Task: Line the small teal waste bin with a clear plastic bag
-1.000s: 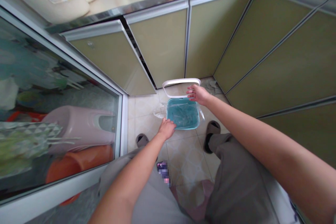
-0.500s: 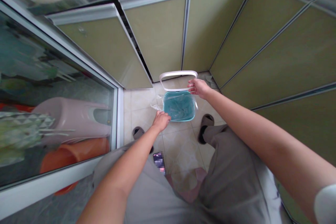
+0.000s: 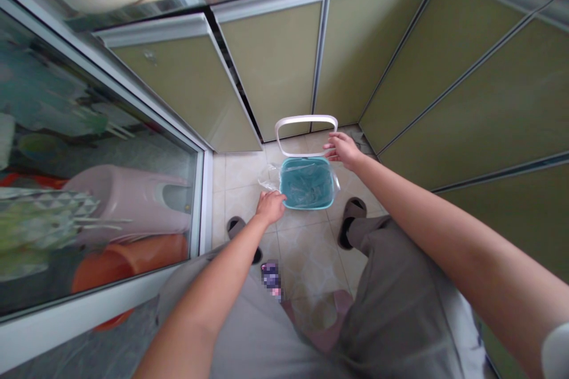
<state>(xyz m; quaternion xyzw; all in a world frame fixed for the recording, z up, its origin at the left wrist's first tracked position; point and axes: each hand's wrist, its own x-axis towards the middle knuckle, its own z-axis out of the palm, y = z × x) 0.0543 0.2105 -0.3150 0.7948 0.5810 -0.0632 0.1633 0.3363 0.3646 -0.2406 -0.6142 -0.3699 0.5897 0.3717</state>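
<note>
A teal trash bin (image 3: 307,185) stands on the floor between my feet. A clear plastic bag (image 3: 269,176) lines it and hangs over its left and right sides. Behind the bin, a white rim frame (image 3: 306,119) is raised upright, its lower edge meeting the bin's back edge. My left hand (image 3: 271,206) is closed at the bin's front left corner, fingers over the edge and the bag there. By the back right corner, my right hand (image 3: 343,149) has its fingers stretched and apart, close beside the frame's lower right corner. Whether they touch the frame I cannot tell.
Cabinet doors (image 3: 271,65) rise behind and to the right; one at left (image 3: 178,83) sits slightly ajar. A glass sliding door (image 3: 102,160) borders my left. A phone-like object (image 3: 271,279), partly pixelated, and a pink stool (image 3: 326,331) are below me.
The view has shifted slightly, moving the scene a little right and down. My right hand's fingers are spread more beside the frame. My left hand stays at the bin's corner.
</note>
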